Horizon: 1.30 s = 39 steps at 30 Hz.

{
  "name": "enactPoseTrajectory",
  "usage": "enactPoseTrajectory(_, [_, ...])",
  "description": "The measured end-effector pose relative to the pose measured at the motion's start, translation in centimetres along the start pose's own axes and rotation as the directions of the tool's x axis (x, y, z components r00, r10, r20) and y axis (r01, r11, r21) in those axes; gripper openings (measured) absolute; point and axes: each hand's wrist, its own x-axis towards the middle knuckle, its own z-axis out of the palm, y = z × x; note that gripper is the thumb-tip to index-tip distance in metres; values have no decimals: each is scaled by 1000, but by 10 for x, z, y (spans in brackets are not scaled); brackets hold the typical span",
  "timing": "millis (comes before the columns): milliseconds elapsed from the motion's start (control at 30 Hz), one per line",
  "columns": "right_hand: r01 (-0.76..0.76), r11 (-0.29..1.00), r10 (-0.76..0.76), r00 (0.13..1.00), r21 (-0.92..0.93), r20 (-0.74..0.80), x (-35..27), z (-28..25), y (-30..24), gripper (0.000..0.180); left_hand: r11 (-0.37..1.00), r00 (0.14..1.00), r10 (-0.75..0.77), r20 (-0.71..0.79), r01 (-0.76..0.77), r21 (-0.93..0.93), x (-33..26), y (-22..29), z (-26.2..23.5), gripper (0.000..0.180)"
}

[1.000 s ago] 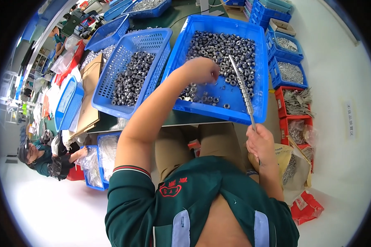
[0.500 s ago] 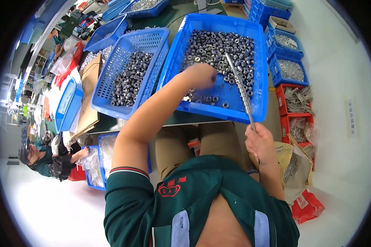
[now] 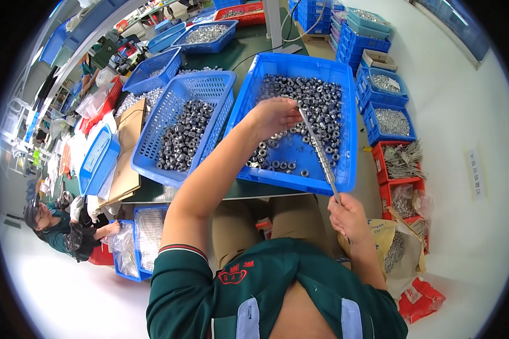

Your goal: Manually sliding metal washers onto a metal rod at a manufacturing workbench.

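Metal rod [image 3: 320,148], frame centre, is clenched at its lower end by right hand [image 3: 346,217]; left hand [image 3: 273,116] pinches ring nuts [image 3: 316,107] at its tip in blue tray [image 3: 345,169]. Threading judged underway; steady alignment needed next.

Before me: one solid blue bin [image 3: 348,169] of countless metal rings [image 3: 316,104], one rod [image 3: 318,150], one mesh basket [image 3: 152,161].

One head-worn fisheye view, looking steeply down, close over the table [image 3: 249,48], edges bending toward the rim.
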Motion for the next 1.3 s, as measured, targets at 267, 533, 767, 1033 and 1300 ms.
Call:
enactPoseTrajectory(267, [6,1000,-6,1000,-19,3,0,3,-2,14,998,994,58,91,-59,12,2,0,1,19])
enactPoseTrajectory(533, [-16,1000,16,1000,-17,-15,0,3,-3,13,998,990,-37,134,28,65,3,10,-11,21])
enactPoseTrajectory(767, [9,1000,-12,995,-28,-98,-7,20,2,13,999,984,-12,177,4,46,7,2,-8,13])
enactPoseTrajectory(1033, [26,984,-27,1000,179,1,-13,24,-6,15,973,927,166,336,-99,-209,7,1,-3,16])
enactPoseTrajectory(1300, [63,975,-63,998,212,-5,-7,33,-11,17,997,858,13,514,-52,61,-5,-10,12,21])
